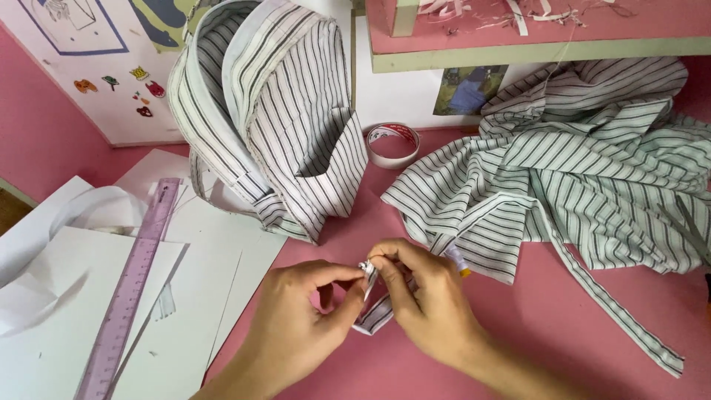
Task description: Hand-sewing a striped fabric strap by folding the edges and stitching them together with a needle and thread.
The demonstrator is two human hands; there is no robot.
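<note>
My left hand point(300, 326) and my right hand point(426, 300) meet over the pink surface, both pinching a narrow striped fabric strip point(372, 315) that loops down between them. The fingertips of both hands press the strip's top end together. Behind them stands a small backpack point(270, 111) sewn from white cloth with dark stripes, its front pocket facing me. A heap of the same striped fabric point(585, 163) lies to the right, with a long strip trailing toward the front right.
A roll of tape point(393, 144) sits between backpack and fabric heap. White paper sheets point(81, 296) and a purple ruler point(129, 289) cover the left side. A shelf edge point(533, 52) with paper scraps runs across the top right.
</note>
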